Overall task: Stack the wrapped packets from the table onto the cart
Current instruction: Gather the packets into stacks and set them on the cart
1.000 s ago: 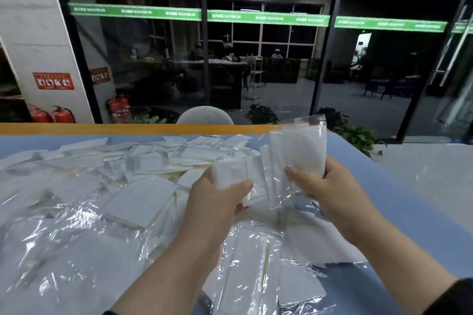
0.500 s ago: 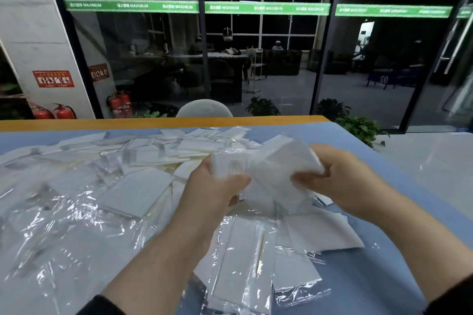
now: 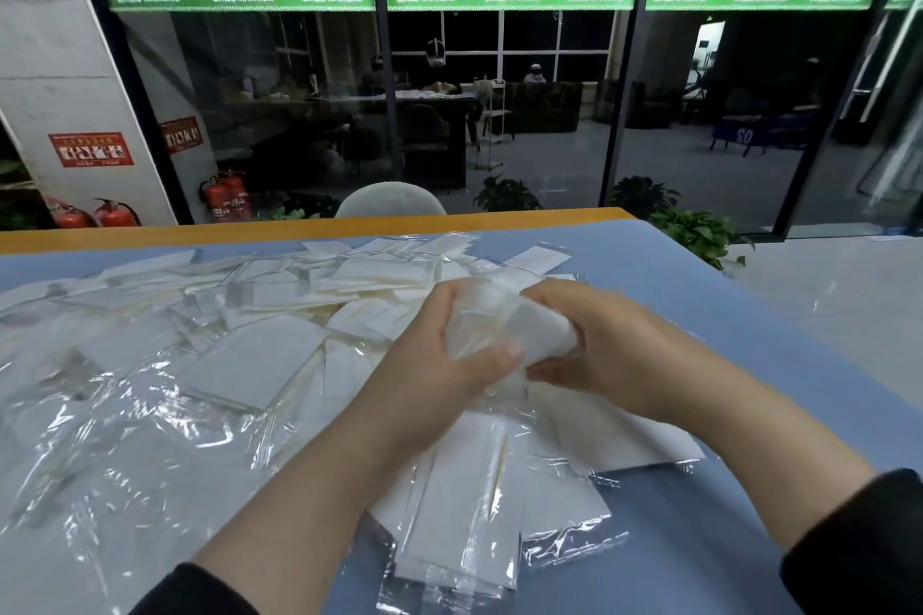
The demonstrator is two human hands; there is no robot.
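A bundle of wrapped packets (image 3: 504, 320), white pads in clear plastic, sits between both hands just above the table. My left hand (image 3: 439, 365) grips the bundle from the left, thumb laid across its front. My right hand (image 3: 604, 345) wraps round its right end, fingers curled under it. A large loose pile of the same packets (image 3: 249, 355) covers the blue table (image 3: 749, 365) to the left and in front of me. More packets (image 3: 464, 504) lie flat under my wrists. No cart is in view.
The table's wooden far edge (image 3: 349, 227) runs along a glass wall. A grey chair back (image 3: 390, 200) stands just behind it. Potted plants (image 3: 699, 230) sit on the floor to the right, past the table's right edge. Red fire extinguishers (image 3: 227, 195) stand at the left.
The packets stood fanned upright in my hands a second ago. Both hands have since lowered and closed together, gathering them into one compact bundle.
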